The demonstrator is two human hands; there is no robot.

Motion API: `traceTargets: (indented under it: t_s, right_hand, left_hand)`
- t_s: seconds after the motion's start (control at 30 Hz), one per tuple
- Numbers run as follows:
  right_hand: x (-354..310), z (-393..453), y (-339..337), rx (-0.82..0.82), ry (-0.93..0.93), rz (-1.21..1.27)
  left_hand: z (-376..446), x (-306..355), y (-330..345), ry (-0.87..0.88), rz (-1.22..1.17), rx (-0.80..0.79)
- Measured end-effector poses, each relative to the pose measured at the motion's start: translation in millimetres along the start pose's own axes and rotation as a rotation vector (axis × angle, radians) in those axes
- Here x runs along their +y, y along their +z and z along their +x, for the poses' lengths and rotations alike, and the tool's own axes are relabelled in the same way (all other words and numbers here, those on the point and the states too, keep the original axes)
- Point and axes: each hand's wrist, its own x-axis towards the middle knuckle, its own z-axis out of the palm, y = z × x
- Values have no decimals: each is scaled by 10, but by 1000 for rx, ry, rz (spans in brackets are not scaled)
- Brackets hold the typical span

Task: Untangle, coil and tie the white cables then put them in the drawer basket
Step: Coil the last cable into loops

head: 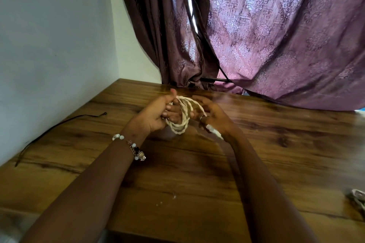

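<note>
White cable looped round left hand fingers, which curl on it. Right hand, at 3 o'clock, pinches loose end.

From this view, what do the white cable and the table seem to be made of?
White cable: twisted strands, matte cream, probably plastic-coated or cloth-covered; the view cannot settle which. Table: wood or wood-look laminate, brown grain with dark knots, a slightly glossy finish that reflects light near the curtain.

Wooden table, glossy and grained. Thin black cord lying along the edge at nine o'clock. White crumbs near six. Pale cable bundle at four, cut by the frame.
</note>
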Motion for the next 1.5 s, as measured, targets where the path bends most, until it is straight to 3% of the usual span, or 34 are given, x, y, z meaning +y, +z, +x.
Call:
traceTargets:
  t_s: [0.07, 0.13, 0.33, 0.5, 0.63, 0.73, 0.8, 0.93, 1.03, 1.1, 1.2, 1.27, 1.37, 1.5]
  right_hand:
    - [-86, -32, -62, 22, 109, 217]
    - [-98, -66, -113, 53, 127, 256]
    - [8, -80, -127, -135, -84, -295]
    - [-48, 17, 42, 54, -377, -592]
    - [-169, 0, 145, 86, -397, -434]
    - [-221, -5, 306, 167, -398, -414]
    - [-226, 1, 371, 232, -355, -393]
    - [-189, -4, 411, 406, -184, -334]
    - [-157, 4, 411, 372, -131, -319]
    - [-184, 5, 394, 345, -145, -134]
    - [-227, 28, 274, 545, -200, 169]
    - [-215, 42, 188, 644, -235, 133]
    - [-154, 42, 196, 510, -170, 155]
    - [-159, 7, 316, 300, -15, 569]
  left_hand:
    - [2, 93, -72, -5, -198, 16]
    - [2, 150, -151, 28, -314, 56]
    - [-2, 195, -191, 137, -559, 140]
    - [-19, 210, -168, 241, -577, 188]
    - [19, 141, -61, 230, -393, 234]
    - [13, 67, 58, 196, -299, 152]
    - [19, 34, 104, 188, -264, 123]
    - [37, -47, 200, 203, -123, 207]
    - [43, -52, 178, 216, -135, 174]
    - [36, -18, 151, 209, -213, 115]
    - [27, -1, 126, 200, -221, 31]
    - [10, -24, 142, 185, -123, -37]
    - [1, -95, 170, 132, 21, -186]
    - [-41, -121, 180, 146, 64, -236]
